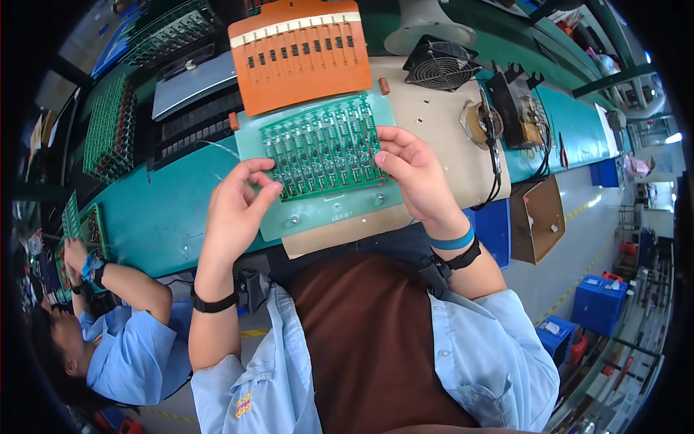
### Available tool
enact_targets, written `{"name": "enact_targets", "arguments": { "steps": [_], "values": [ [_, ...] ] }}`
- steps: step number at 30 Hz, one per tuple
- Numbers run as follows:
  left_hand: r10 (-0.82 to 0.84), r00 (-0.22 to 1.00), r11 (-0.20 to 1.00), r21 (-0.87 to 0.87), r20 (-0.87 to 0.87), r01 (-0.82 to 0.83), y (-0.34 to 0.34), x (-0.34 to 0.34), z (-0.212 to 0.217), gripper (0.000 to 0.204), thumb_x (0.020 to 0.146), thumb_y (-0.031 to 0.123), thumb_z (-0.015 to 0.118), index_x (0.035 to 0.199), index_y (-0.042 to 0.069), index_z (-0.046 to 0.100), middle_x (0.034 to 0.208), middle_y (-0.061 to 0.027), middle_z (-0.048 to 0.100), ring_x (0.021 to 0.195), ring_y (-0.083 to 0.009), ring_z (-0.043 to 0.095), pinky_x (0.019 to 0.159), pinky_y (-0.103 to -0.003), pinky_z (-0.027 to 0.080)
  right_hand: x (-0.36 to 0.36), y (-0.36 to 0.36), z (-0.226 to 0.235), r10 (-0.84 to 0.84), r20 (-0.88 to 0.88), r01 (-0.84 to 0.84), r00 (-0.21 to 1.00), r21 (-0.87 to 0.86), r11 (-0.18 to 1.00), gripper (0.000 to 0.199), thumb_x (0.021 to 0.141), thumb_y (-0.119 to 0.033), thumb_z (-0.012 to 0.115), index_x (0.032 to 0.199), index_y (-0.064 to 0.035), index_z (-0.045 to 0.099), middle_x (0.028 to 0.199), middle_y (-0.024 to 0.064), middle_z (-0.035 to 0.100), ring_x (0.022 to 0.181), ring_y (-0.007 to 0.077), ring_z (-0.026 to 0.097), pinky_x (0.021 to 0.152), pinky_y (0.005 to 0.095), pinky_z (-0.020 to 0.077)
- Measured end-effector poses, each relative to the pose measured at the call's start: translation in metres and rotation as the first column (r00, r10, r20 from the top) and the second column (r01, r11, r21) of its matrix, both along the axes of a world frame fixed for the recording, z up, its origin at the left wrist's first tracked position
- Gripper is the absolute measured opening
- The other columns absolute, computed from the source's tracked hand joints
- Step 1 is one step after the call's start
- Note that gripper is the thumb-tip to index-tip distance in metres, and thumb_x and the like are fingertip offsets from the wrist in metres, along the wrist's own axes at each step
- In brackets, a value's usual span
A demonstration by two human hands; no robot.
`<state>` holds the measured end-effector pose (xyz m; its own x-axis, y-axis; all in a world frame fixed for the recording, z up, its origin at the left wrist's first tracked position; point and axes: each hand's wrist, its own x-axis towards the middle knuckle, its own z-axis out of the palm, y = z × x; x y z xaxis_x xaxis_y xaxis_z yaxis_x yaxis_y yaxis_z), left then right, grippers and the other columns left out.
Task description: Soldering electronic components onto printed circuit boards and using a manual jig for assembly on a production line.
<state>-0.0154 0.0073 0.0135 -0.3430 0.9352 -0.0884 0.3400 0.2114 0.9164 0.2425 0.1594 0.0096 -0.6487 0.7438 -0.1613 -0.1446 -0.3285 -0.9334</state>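
Observation:
A green circuit board panel [325, 152], made up of several narrow boards side by side with small parts on them, lies over a pale green fixture plate [318, 217]. My left hand [242, 206] grips the panel's left edge, thumb and fingers curled toward each other. At the opposite edge, my right hand [416, 173] pinches the panel between thumb and bent fingers. Whether the panel rests fully on the plate is hard to see. Behind it, the fixture's orange lid [300, 58] stands raised, with a row of black pieces across it.
Beyond my right hand are a round black fan [442, 63], a solder roll [481, 123] and a black device [517, 105]. Stacked green boards [110, 130] stand left. A co-worker's hand [74, 254] handles a board at far left. A cardboard box [537, 218] sits right.

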Motion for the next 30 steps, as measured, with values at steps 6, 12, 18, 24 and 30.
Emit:
{"name": "enact_targets", "arguments": {
  "steps": [6, 12, 18, 24, 30],
  "values": [
    [0.181, 0.739, 0.976, 0.208, -0.649, -0.057, -0.008, 0.025, 0.088, 0.045, 0.084, 0.006, 0.082, 0.127, 0.006, 0.068, 0.096, -0.0094, 0.067, 0.076, -0.0225, 0.062, 0.065, -0.033, 0.050, 0.011, -0.021, 0.015, -0.054, 0.008, 0.050, 0.998, 0.286, 0.957, 0.038, 0.100, 0.006, 0.058, 0.137, 0.0031, 0.056, 0.124, 0.0110, 0.070, 0.111, 0.0163, 0.067, 0.098, 0.0298, 0.0523],
    [0.134, 0.652, 0.933, 0.316, -0.747, 0.171, 0.004, 0.020, 0.109, 0.033, 0.082, 0.000, 0.081, 0.114, 0.006, 0.075, 0.093, -0.0097, 0.068, 0.082, -0.0245, 0.067, 0.067, -0.033, 0.052, 0.014, -0.019, 0.034, -0.007, 0.079, -0.052, 0.997, 0.726, 0.686, 0.036, 0.095, 0.011, 0.060, 0.130, 0.0029, 0.062, 0.125, 0.0147, 0.070, 0.112, 0.0222, 0.069, 0.098, 0.0340, 0.0552],
    [0.225, 0.654, 0.925, 0.369, -0.722, 0.089, 0.024, 0.003, 0.147, 0.017, 0.083, -0.004, 0.078, 0.099, 0.003, 0.077, 0.085, -0.0087, 0.068, 0.074, -0.0217, 0.066, 0.065, -0.030, 0.050, 0.021, -0.003, 0.037, -0.123, -0.010, 0.079, 0.992, 0.820, 0.566, 0.040, 0.091, 0.008, 0.066, 0.130, 0.0012, 0.063, 0.128, 0.0169, 0.069, 0.115, 0.0294, 0.070, 0.097, 0.0381, 0.0570],
    [0.510, 0.430, 0.836, 0.548, -0.745, -0.041, 0.099, -0.045, 0.185, 0.013, 0.087, -0.005, 0.074, 0.098, 0.001, 0.076, 0.086, -0.0115, 0.068, 0.069, -0.0254, 0.064, 0.065, -0.033, 0.050, 0.039, 0.004, 0.010, -0.125, 0.034, 0.054, 0.992, 0.769, 0.638, 0.045, 0.090, 0.005, 0.068, 0.134, -0.0008, 0.062, 0.132, 0.0168, 0.066, 0.116, 0.0313, 0.069, 0.096, 0.0386, 0.0571],
    [0.355, 0.233, 0.926, 0.375, -0.906, 0.050, 0.199, -0.086, 0.177, 0.014, 0.091, 0.008, 0.074, 0.103, 0.000, 0.076, 0.094, -0.0156, 0.072, 0.072, -0.0284, 0.068, 0.066, -0.035, 0.051, 0.067, 0.013, -0.009, 0.002, 0.138, -0.082, 0.990, 0.576, 0.814, 0.045, 0.090, 0.003, 0.069, 0.135, -0.0023, 0.063, 0.134, 0.0162, 0.064, 0.115, 0.0316, 0.068, 0.095, 0.0382, 0.0570]
  ]
}}
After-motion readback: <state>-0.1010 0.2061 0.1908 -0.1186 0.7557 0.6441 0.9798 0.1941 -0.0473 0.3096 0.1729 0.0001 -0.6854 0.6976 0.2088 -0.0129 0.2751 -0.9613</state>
